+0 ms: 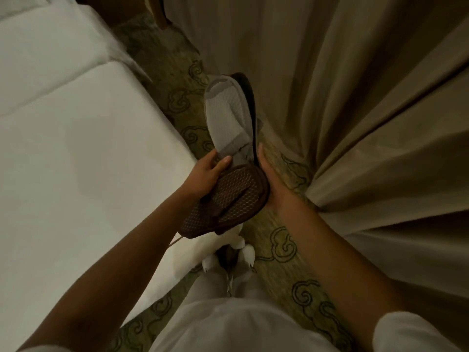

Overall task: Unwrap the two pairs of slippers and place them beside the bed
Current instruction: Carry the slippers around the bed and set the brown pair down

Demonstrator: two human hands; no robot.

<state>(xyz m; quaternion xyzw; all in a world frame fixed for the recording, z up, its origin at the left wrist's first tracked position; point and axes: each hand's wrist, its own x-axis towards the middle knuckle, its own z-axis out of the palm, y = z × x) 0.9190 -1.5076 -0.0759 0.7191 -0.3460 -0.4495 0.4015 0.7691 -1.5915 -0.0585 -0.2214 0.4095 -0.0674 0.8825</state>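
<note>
I hold a pair of brown slippers over the carpet strip between the bed (76, 153) and the curtain. One slipper (229, 115) points away from me, showing its pale grey insole and brown edge. The other slipper (228, 201) points toward me with its brown mesh top up. My left hand (205, 174) grips them from the left, thumb on the grey insole. On the right, my right hand (274, 184) cups the underside. No wrapping shows on them.
A white-sheeted bed fills the left side. Beige curtains (355, 110) hang in folds on the right. Patterned green carpet (281, 247) runs between them. My feet in white shoes (243, 257) stand below the slippers. A wooden furniture leg (160, 13) stands at the top.
</note>
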